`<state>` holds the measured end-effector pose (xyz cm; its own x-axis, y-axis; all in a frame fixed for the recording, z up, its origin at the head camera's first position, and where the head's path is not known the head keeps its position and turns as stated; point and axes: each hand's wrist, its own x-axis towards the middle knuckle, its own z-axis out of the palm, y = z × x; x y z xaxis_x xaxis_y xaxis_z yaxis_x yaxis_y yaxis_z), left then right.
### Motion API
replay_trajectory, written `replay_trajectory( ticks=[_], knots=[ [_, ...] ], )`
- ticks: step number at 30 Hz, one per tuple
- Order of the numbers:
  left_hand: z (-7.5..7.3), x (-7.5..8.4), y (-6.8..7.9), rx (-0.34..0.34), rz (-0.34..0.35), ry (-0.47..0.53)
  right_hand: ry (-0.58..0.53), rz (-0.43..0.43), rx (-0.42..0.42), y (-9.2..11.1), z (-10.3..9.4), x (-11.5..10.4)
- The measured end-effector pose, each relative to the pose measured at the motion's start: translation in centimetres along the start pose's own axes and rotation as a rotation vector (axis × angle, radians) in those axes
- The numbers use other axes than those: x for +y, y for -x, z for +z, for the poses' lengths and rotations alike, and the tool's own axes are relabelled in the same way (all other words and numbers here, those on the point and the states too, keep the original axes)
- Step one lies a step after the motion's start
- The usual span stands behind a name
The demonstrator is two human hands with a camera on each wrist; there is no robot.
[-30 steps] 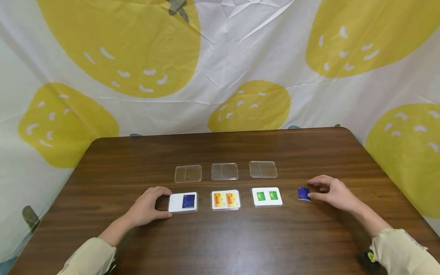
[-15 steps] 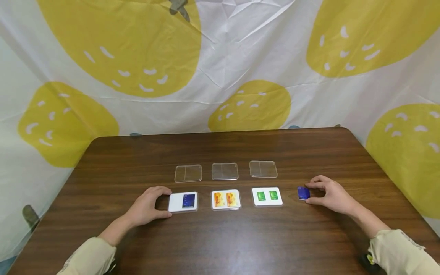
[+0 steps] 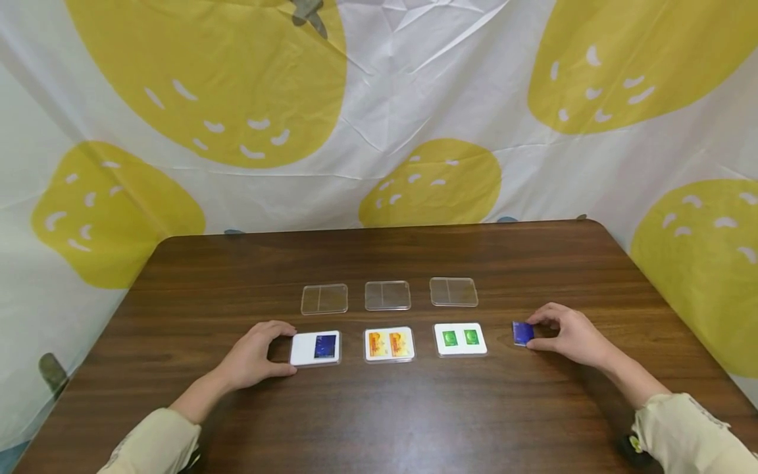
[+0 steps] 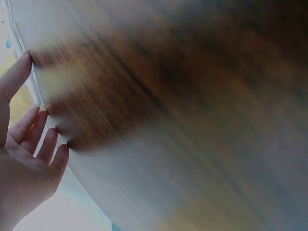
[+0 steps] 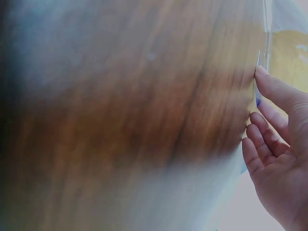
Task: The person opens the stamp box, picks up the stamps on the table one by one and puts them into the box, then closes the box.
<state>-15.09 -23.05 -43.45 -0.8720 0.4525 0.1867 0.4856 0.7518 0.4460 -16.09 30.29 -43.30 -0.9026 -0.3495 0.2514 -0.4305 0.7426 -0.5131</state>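
My left hand (image 3: 251,355) grips the left end of a shallow clear case (image 3: 339,361), its fingers at the far corner and its thumb at the near one. In that case lies a white card (image 3: 303,349), with a dark blue stamp (image 3: 324,347) on its right half and its left half bare. At the right, my right hand (image 3: 571,336) pinches another blue stamp (image 3: 521,334) by its far and near edges, low over the table. The right wrist view catches this stamp (image 5: 258,60) edge-on at the thumb.
Right of the left case lie a case with two orange stamps (image 3: 389,344) and one with two green stamps (image 3: 460,338). Behind them are three clear lids, left (image 3: 324,299), middle (image 3: 387,295) and right (image 3: 453,291). A fruit-print cloth (image 3: 391,118) hangs behind the wooden table (image 3: 379,421).
My right hand's thumb and fingers have shifted from over the loose blue stamp to its far and near edges. The left hand and the cases have stayed put.
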Motion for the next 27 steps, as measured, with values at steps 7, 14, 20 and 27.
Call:
replay_trajectory(
  ticks=[7, 14, 20, 27],
  knots=[
    [0.0, 0.1, 0.0, -0.001, 0.003, -0.004, -0.086, 0.093, -0.029, -0.2, -0.2, 0.2],
    [0.0, 0.1, -0.1, -0.003, -0.003, -0.003, -0.170, 0.170, -0.053, -0.4, -0.4, 0.3],
    [0.0, 0.1, -0.1, -0.005, -0.002, -0.003, -0.216, 0.189, -0.055, -0.5, -0.8, 0.3],
    [0.0, 0.0, -0.1, -0.003, 0.004, -0.008, -0.389, 0.317, -0.106, -0.7, -1.3, 0.1]
  ],
)
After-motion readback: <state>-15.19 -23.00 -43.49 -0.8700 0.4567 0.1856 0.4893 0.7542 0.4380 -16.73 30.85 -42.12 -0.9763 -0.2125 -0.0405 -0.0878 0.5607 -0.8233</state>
